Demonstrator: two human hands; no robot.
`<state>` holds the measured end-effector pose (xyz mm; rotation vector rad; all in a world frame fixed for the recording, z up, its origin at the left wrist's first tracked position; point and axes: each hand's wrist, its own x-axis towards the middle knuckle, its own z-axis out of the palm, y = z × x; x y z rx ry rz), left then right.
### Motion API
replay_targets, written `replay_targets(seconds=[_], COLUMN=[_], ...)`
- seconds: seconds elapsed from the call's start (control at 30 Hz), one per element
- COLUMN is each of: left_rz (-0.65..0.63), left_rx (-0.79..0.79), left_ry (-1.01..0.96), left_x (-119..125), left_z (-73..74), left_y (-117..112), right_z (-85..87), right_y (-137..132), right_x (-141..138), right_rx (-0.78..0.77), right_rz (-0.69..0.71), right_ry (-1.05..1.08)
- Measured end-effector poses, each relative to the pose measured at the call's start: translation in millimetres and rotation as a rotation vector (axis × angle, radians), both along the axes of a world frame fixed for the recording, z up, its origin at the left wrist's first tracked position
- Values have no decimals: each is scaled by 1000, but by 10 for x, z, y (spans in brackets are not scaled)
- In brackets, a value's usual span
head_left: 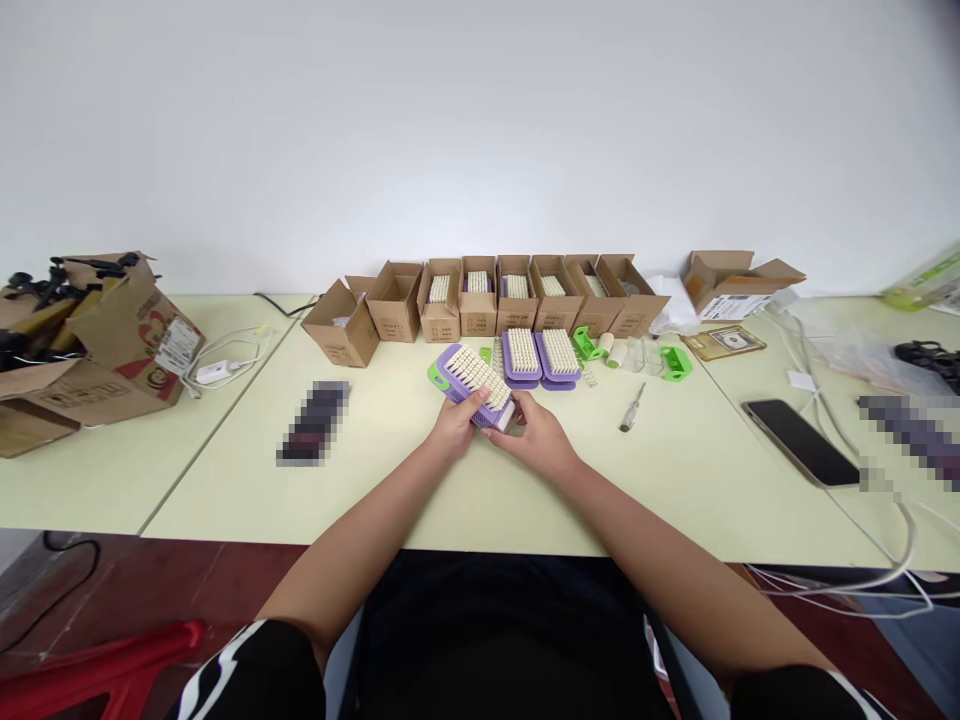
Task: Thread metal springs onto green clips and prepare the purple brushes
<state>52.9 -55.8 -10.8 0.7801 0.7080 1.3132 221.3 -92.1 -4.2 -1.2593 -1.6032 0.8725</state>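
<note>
Red stool (97, 675) below, cardboard boxes (478, 325) beyond both hands (532, 440).

**Phone and Charger Bracket the Surface!**

And there's a black smartphone (799, 442) lying out right on the surface (750, 520), a small screwdriver (633, 408) alone mid-table, a white charger (216, 372) hard by the open carton (135, 340), and a red plastic stool (97, 675) down on the floor!

Tilted, cream-bristled purple scrub brush (474, 378)
</note>
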Motion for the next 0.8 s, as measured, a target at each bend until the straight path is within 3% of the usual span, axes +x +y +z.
replay_targets(seconds=[0.17,0.27,0.43,0.57,0.8], left_rz=[24,54,240,288,266], left_rx=[-17,-77,-60,-51,-161], left_ry=[4,-47,-137,-227,-288], left_x=[5,-54,-270,-316,-222], left_z=[-5,49,136,137,188], left_y=[43,109,290,352,281], right_z=[0,36,84,97,127], right_y=[35,84,125,102,41], right_x=[34,73,137,160,136], right_rx=[-53,-106,-195,-144,1], right_rz=[19,102,177,179,191], right_ry=[55,116,249,116,-7])
